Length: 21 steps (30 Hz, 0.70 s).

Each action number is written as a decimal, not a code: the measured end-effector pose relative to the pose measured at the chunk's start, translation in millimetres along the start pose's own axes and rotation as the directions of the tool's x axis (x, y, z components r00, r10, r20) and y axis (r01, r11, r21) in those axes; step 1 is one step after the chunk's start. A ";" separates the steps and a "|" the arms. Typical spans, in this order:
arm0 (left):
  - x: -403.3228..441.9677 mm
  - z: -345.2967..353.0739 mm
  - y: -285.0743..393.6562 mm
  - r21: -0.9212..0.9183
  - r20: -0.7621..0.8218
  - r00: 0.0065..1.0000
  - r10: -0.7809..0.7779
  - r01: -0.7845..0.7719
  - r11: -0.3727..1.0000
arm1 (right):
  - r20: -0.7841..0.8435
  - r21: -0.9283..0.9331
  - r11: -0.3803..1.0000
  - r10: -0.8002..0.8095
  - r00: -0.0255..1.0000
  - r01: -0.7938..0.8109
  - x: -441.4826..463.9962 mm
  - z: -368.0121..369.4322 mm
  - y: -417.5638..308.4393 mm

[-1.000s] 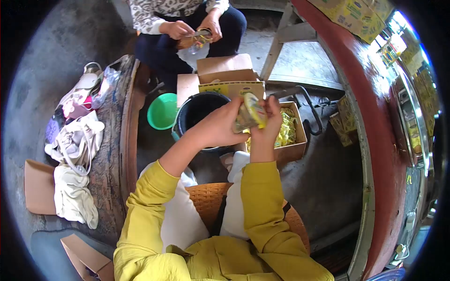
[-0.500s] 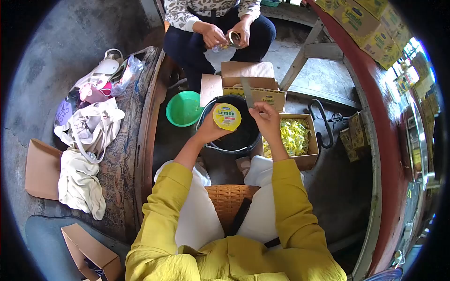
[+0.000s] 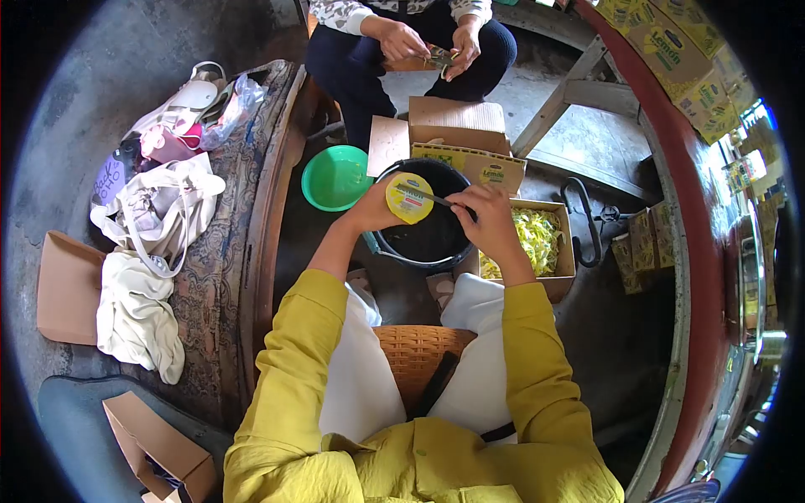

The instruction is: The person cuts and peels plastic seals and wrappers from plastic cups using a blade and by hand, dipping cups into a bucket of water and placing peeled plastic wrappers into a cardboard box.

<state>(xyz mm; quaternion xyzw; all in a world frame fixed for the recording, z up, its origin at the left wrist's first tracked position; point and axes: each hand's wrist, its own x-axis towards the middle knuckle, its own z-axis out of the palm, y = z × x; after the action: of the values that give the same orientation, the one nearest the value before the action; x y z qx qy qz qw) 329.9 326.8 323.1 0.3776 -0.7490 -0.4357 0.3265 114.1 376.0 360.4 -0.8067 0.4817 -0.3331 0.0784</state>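
Observation:
My left hand (image 3: pixel 373 210) is wrapped round a cup with a yellow "Lemon" lid (image 3: pixel 409 208), held with the lid facing me. My right hand (image 3: pixel 489 220) grips a thin knife (image 3: pixel 436 200), its blade lying across the lid. Both hands are over a dark bucket (image 3: pixel 454 255), whose inside is too dark to make out. To the right of the bucket stands an open cardboard box (image 3: pixel 569 252) filled with yellow-green strips (image 3: pixel 537 239).
A green basin (image 3: pixel 317 178) stands left of the bucket. Behind it sits an open lemon carton (image 3: pixel 457 121). A co-worker's hands (image 3: pixel 398 38) work on a small item across from me. Bags (image 3: pixel 172 210) lie on a bench at left; more lemon cartons (image 3: pixel 662 42) line the right.
My right hand has brought the knife down from upright beside the cup to lie across its lid. The co-worker's hands have shifted, and the whole view has moved slightly.

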 end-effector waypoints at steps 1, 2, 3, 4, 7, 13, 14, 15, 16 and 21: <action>-0.7 -0.2 1.5 -0.006 0.006 1.000 0.005 -0.005 1.000 | 0.006 -0.017 1.000 -0.004 1.000 0.004 0.1 0.8 -1.8; -1.2 -0.4 1.9 -0.023 0.007 1.000 0.004 -0.003 1.000 | 0.012 -0.033 0.999 -0.009 1.000 0.010 0.2 1.4 -3.5; -1.0 -0.7 1.7 -0.038 0.009 1.000 0.004 -0.003 0.999 | 0.004 -0.040 0.999 -0.018 1.000 0.018 0.6 1.4 -4.6; -1.0 -1.2 1.6 -0.054 0.011 1.000 0.005 -0.004 0.999 | -0.005 -0.048 0.998 -0.027 1.000 0.026 0.9 0.9 -5.5; -1.3 -1.9 1.5 -0.043 0.027 1.000 0.011 -0.009 0.999 | -0.015 -0.037 0.999 -0.034 0.999 0.033 -0.7 1.1 -5.0; -1.4 -1.4 0.3 -0.017 0.039 0.999 0.038 -0.037 0.999 | -0.007 -0.015 1.000 -0.016 1.000 0.016 -1.7 -0.2 -6.4; -1.1 -0.6 -0.7 -0.012 0.037 0.999 0.030 -0.030 0.999 | -0.012 -0.016 1.000 -0.017 1.000 0.016 -1.5 -0.7 -6.8; -0.8 0.3 -0.6 -0.006 0.034 0.999 0.022 -0.022 1.000 | -0.018 -0.021 0.999 -0.026 1.000 0.025 -1.4 -0.6 -6.0; -0.8 0.9 -0.5 -0.001 0.031 0.999 0.013 -0.013 1.000 | -0.024 -0.026 0.999 -0.034 0.999 0.034 -1.6 -0.3 -4.6; -1.5 1.6 5.3 0.029 0.044 0.999 0.013 -0.014 0.999 | -0.014 -0.013 1.000 -0.028 1.000 0.028 -2.8 2.5 -0.5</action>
<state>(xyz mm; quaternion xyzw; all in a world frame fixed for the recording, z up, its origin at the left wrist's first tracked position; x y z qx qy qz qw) 327.9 330.5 327.1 0.3676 -0.7648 -0.4306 0.3075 115.2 378.1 357.4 -0.8115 0.4732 -0.3368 0.0651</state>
